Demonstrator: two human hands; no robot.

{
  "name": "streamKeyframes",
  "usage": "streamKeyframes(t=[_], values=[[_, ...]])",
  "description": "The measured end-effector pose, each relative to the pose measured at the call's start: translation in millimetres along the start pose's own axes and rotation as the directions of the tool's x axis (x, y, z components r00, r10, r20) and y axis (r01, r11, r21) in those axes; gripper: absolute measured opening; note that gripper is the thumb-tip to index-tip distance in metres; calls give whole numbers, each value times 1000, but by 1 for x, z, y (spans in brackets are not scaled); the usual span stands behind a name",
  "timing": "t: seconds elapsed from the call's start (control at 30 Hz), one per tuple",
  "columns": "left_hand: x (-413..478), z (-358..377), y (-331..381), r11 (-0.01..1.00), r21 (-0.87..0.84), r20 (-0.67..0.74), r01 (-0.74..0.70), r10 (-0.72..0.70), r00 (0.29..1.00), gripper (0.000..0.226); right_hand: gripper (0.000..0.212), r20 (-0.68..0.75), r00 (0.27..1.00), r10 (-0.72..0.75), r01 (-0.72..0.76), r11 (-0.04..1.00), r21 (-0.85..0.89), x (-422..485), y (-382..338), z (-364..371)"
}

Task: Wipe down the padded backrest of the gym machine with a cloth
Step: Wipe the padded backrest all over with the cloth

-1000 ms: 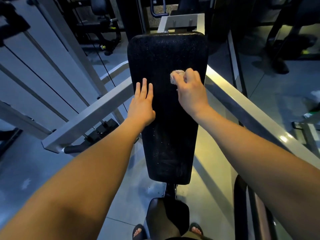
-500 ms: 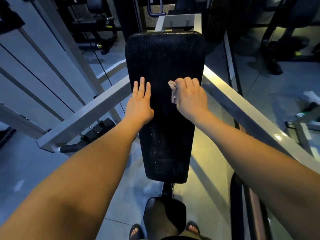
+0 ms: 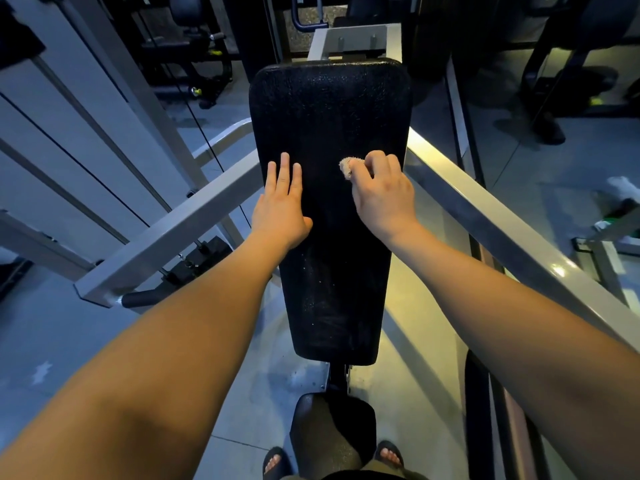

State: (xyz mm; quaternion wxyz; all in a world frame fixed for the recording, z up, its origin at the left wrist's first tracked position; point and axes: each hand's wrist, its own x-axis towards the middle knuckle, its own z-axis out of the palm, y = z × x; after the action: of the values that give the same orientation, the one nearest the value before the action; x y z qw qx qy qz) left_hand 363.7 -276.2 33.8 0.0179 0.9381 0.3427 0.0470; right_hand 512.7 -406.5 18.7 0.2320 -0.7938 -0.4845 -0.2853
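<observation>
At the middle of the backrest (image 3: 329, 109), the right hand (image 3: 381, 194) clenches its fingers (image 3: 379, 161) round a small cloth (image 3: 345, 167) while the left hand (image 3: 282, 206) lies flat, fingers straight, on the backrest's left side, so that tight wad could slip free or skip the speckled lower end.

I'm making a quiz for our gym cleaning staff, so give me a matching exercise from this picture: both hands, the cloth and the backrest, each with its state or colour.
Column one:
1 left hand
2 right hand
3 cloth
4 backrest

Column two:
A black and textured
B pale and bunched up
C fingers straight, lying flat
D fingers curled, gripping something

Pairs: 1-C, 2-D, 3-B, 4-A
</observation>
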Motion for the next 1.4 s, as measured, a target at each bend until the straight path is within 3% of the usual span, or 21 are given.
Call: streamKeyframes(t=[0.23, 0.37, 0.53, 0.67, 0.83, 0.93, 1.03, 1.17, 1.23, 1.33, 1.4], values=[[0, 4, -1, 1000, -18, -14, 0, 0, 1000, 99, 33, -24, 1000, -6, 7, 1000, 22, 19, -7, -2], [3, 6, -2, 1000, -13, -45, -12, 12, 999, 99, 26, -38, 999, -3, 4, 1000, 30, 13, -17, 12], [3, 13, -7, 999, 27, -55, -24, 26, 998, 101, 27, 117, 966, -230, 220, 971, 93, -52, -26, 42], [3, 12, -10, 997, 62, -47, -34, 37, 998, 104, 31, 185, 939, -289, 268, 954, 132, -62, -22, 42], [2, 10, -5, 1000, 22, -36, -12, 12, 999, 105, 22, -65, 984, -165, 167, 985, 38, 8, 2, -1], [1, 10, -2, 1000, 28, -39, -5, 6, 999, 106, 21, -93, 982, -163, 165, 986, 14, 16, 1, 2], [1, 11, -2, 999, 33, -28, 1, 0, 1000, 107, 18, 41, 971, -237, 232, 968, 90, -36, -9, 28], [2, 5, -5, 999, 33, 33, -3, 2, 999, 109, 21, 292, 861, -417, 401, 909, 115, -96, -1, 43], [2, 2, -6, 999, 44, 42, -8, 6, 999, 110, 21, 254, 878, -405, 384, 914, 130, -77, 2, 30], [1, 3, -5, 1000, 28, 22, 1, -1, 1000, 109, 22, 31, 965, -259, 256, 964, 67, -21, 4, 6], [1, 6, -3, 1000, 16, 5, 6, -6, 1000, 108, 21, -15, 979, -204, 204, 977, 59, 0, 7, 2]])
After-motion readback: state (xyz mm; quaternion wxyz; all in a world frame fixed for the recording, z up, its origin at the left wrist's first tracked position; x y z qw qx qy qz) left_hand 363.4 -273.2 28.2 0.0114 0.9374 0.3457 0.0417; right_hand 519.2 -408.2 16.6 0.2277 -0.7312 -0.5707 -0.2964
